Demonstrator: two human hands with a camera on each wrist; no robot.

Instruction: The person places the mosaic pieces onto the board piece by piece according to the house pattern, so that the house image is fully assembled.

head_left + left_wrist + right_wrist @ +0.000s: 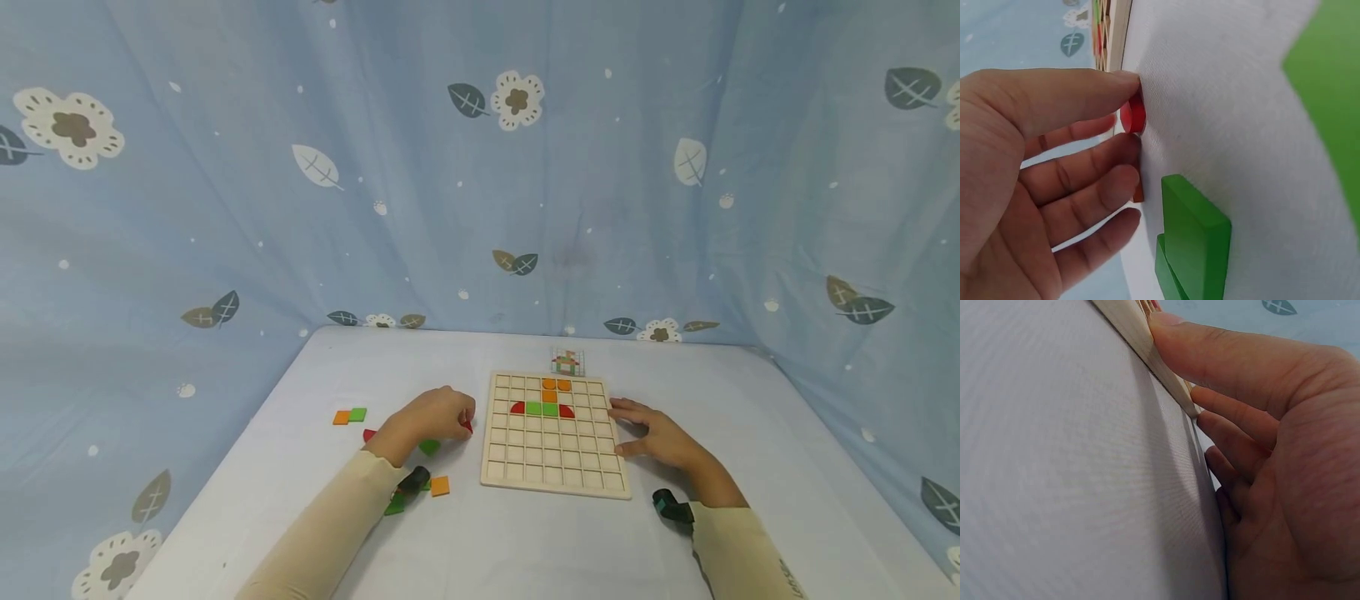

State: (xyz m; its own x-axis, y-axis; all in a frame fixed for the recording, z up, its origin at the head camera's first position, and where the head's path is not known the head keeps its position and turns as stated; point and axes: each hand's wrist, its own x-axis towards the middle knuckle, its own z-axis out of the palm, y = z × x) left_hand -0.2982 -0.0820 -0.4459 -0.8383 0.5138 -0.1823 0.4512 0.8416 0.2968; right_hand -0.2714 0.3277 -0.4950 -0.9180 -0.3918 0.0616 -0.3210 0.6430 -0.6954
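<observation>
Left of the wooden grid board (pixel 555 490), my left hand (pixel 437 414) pinches a small red block (pixel 1137 116) between thumb and fingers, low over the white cloth. The block's curved edge shows in the left wrist view. My right hand (pixel 660 437) rests at the board's right edge, its thumb and fingers spread along the rim. On the board lie two green squares (pixel 542 409) in a row between two red quarter-round blocks (pixel 518 407). Behind them are an orange square (pixel 549 396) and, at the back, an orange round block (pixel 549 384) beside another orange block (pixel 564 385).
Behind the board lies a picture card (pixel 567 362) with a coloured pattern. Loose blocks lie to the left: an orange square (pixel 341 417) beside a green one (pixel 357 414), another orange square (pixel 440 486), and several green blocks (pixel 430 447) around my left forearm. A patterned blue curtain (pixel 480 167) hangs behind.
</observation>
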